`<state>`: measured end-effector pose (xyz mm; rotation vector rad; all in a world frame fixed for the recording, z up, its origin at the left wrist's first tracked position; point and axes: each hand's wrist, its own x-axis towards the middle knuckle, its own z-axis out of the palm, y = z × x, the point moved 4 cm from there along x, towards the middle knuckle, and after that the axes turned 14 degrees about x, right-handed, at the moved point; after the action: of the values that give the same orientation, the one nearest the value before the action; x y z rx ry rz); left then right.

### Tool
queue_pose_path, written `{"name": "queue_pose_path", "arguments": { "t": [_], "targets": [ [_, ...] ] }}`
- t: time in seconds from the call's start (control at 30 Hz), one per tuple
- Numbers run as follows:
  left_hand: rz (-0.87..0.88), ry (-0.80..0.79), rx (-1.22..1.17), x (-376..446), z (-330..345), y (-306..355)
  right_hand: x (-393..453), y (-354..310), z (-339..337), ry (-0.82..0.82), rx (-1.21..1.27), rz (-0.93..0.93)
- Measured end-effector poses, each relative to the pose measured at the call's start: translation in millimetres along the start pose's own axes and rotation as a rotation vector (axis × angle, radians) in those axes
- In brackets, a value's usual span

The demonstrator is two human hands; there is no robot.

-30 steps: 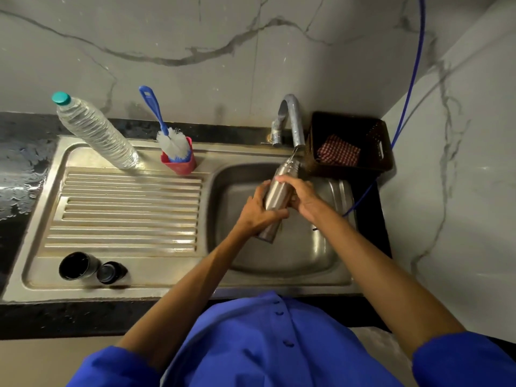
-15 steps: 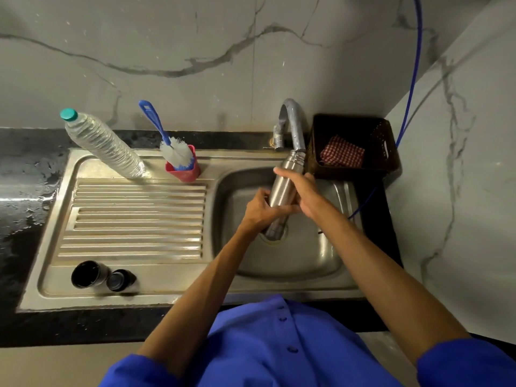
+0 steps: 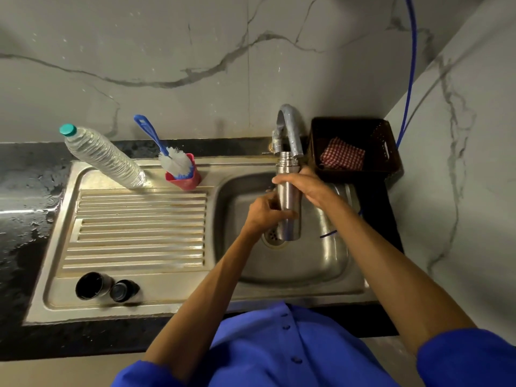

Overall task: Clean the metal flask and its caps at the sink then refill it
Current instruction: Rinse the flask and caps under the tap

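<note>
While both hands (image 3: 279,202) grip it, the flask (image 3: 289,208) now stands upright, seemingly touching the tap (image 3: 290,129).

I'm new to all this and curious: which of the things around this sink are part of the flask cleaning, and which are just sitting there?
Part of the job:
metal flask, gripped by left hand and right hand
two black caps on the drainboard
tap
sink

Just lying about:
plastic water bottle
bottle brush in its red cup
dark basket with checked cloth
</note>
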<state>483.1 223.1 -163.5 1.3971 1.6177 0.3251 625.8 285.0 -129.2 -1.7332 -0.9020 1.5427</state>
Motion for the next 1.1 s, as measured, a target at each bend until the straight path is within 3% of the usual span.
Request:
{"name": "queue_pose_path", "arguments": {
  "t": [0.07, 0.2, 0.33, 0.6, 0.73, 0.87, 1.0, 1.1],
  "targets": [
    [0.003, 0.004, -0.018, 0, 3, 2, -4, -8, -2, 0.123, -0.177, -0.134],
    [-0.103, 0.095, -0.177, 3, 0, -5, -18, 6, 6, 0.26, -0.174, -0.422],
    [-0.139, 0.175, -0.23, -3, -8, -18, -24, 20, 5, 0.33, 0.008, -0.303],
    [-0.155, 0.205, -0.31, -8, -22, -38, -28, 17, 6, 0.356, 0.056, -0.286],
    [-0.179, 0.164, -0.369, -11, -24, -39, -24, 15, 2, 0.287, 0.024, -0.259],
    [-0.187, 0.132, -0.389, -12, -23, -37, -24, -7, 4, 0.356, 0.055, -0.373],
    [-0.181, 0.167, -0.4, -12, -25, -42, -19, -9, 8, 0.242, 0.0, -0.362],
    [-0.198, 0.209, -0.423, -14, -27, -56, -19, 5, 0, 0.335, 0.024, -0.378]
  ]
}}
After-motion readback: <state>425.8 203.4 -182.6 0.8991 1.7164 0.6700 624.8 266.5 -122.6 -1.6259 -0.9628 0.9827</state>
